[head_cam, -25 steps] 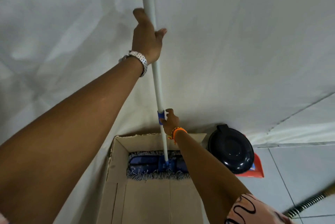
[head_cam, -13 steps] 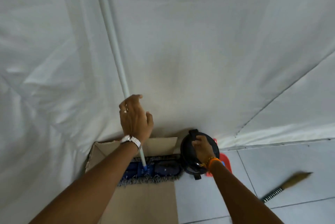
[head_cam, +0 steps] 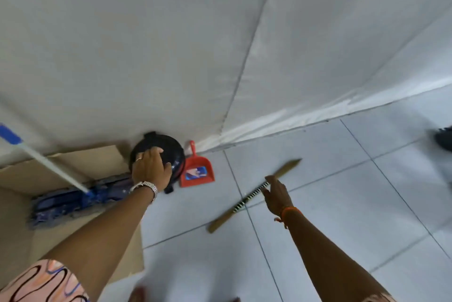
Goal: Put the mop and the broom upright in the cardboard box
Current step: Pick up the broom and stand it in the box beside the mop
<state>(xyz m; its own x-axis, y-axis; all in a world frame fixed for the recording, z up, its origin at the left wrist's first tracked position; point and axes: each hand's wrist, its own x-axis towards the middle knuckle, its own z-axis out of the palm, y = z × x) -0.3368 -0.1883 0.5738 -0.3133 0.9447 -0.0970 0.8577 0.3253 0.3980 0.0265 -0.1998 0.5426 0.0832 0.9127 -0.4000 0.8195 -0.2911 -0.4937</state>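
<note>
The mop stands in the cardboard box (head_cam: pixel 73 158) at the left, its blue head (head_cam: pixel 61 203) on the box bottom. Its white handle (head_cam: pixel 49 164) leans up and to the left, with no hand on it. The broom (head_cam: pixel 226 218), a wooden stick with a black-and-white striped band, lies flat on the floor tiles at the centre right. My right hand (head_cam: pixel 276 191) hovers just over the striped band, fingers apart and empty. My left hand (head_cam: pixel 151 167) rests with spread fingers on a round black bin lid (head_cam: pixel 176 152) beside the box.
A red dustpan (head_cam: pixel 197 169) leans by the white fabric wall (head_cam: pixel 220 44), right of the black bin. A dark object (head_cam: pixel 444 139) sits at the far right edge. Pale floor tiles (head_cam: pixel 342 191) stretch to the right.
My left hand let go of the mop handle and moved onto the black lid. My right hand left the lid and swung right, over the broom. The view turned right.
</note>
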